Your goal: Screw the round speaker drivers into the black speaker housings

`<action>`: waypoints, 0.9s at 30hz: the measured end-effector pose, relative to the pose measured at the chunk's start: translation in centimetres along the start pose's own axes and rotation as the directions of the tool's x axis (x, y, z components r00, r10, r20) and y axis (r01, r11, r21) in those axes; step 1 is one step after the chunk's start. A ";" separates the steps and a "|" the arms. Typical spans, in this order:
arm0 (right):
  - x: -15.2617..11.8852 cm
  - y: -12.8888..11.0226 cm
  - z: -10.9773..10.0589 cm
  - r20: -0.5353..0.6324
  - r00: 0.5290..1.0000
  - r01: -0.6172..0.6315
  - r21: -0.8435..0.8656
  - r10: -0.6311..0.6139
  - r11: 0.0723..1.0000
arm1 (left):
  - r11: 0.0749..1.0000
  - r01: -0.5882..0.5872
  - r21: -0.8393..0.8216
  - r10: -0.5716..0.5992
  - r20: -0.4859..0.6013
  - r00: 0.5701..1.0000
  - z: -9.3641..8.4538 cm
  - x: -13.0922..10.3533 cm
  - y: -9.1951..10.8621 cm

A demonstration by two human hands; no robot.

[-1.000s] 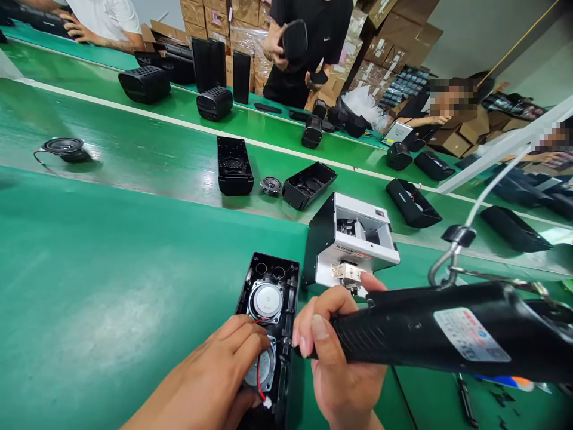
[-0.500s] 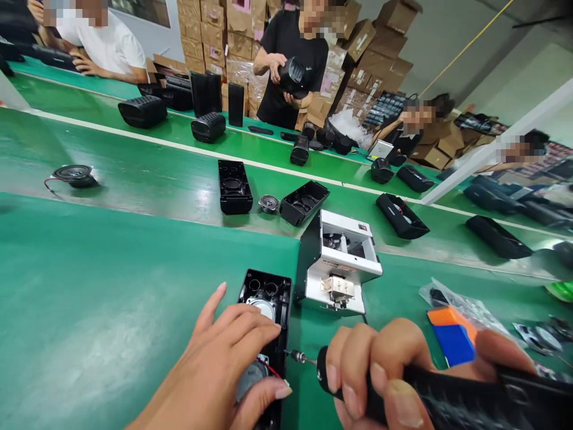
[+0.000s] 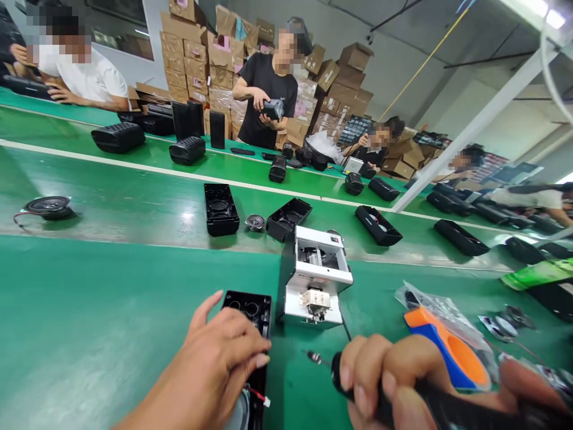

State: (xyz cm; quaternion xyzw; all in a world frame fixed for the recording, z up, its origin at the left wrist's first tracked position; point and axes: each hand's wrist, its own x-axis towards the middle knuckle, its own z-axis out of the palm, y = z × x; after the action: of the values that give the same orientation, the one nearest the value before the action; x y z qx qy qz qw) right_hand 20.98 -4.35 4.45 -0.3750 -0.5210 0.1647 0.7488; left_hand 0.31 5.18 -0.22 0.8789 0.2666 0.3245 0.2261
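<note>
My left hand (image 3: 219,358) rests over a black speaker housing (image 3: 267,307), its thumb and index fingertip brought together at the housing's right edge; whether something small is between them is hidden. Below the hand, part of a round speaker (image 3: 242,412) shows inside the housing, with a red wire ending in a white connector (image 3: 267,402). My right hand (image 3: 394,376) is wrapped round a black electric screwdriver (image 3: 338,371), whose bit points left toward the housing without touching it. Behind them stands a white and black screw feeder (image 3: 317,278).
An orange and blue tape holder (image 3: 447,346) and a plastic bag (image 3: 465,316) lie at the right. Loose speakers (image 3: 496,327) are beyond them. Across the green conveyor (image 3: 134,185) stand black housings (image 3: 221,209) and several people (image 3: 268,98).
My left thumb and index finger have come together. The screwdriver bit has moved away from the housing to the right. The view has tilted up, showing more of the room.
</note>
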 end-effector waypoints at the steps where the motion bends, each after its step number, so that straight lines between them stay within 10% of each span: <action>1: 0.5 0.2 -0.1 -0.110 0.993 0.036 -0.050 -0.041 0.998 | 0.999 -0.017 0.045 0.017 -0.003 1.000 -0.3 1.7 0.0; 4: 2.1 1.5 -0.1 -0.267 0.948 0.139 -0.133 -0.171 0.981 | 0.984 -0.039 0.176 0.023 0.094 0.995 -0.7 7.6 0.4; 8: 3.4 3.8 -0.4 -0.174 0.963 0.176 -0.181 -0.208 0.968 | 0.963 -0.084 0.256 0.066 0.079 0.995 0.5 13.9 1.4; 15: 3.4 5.6 -0.7 -0.118 0.989 0.061 -0.201 -0.086 0.978 | 0.944 -0.081 0.321 0.062 0.069 0.996 2.3 16.1 1.6; 20: 2.0 5.7 -0.9 -0.119 0.986 -0.131 -0.163 0.112 0.978 | 0.974 -0.064 0.218 0.047 0.084 0.995 0.7 12.8 0.8; 27: -0.4 2.9 -0.3 -0.121 0.976 -0.190 -0.096 0.178 0.977 | 0.999 0.008 0.042 -0.017 0.225 0.974 -2.2 -0.9 -0.2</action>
State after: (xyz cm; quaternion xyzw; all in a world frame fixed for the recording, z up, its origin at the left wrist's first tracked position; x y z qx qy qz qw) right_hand 21.49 -2.82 2.03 -0.4699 -0.4492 0.1842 0.7373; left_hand -1.83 5.26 0.79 0.9129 0.2512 0.2156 0.2388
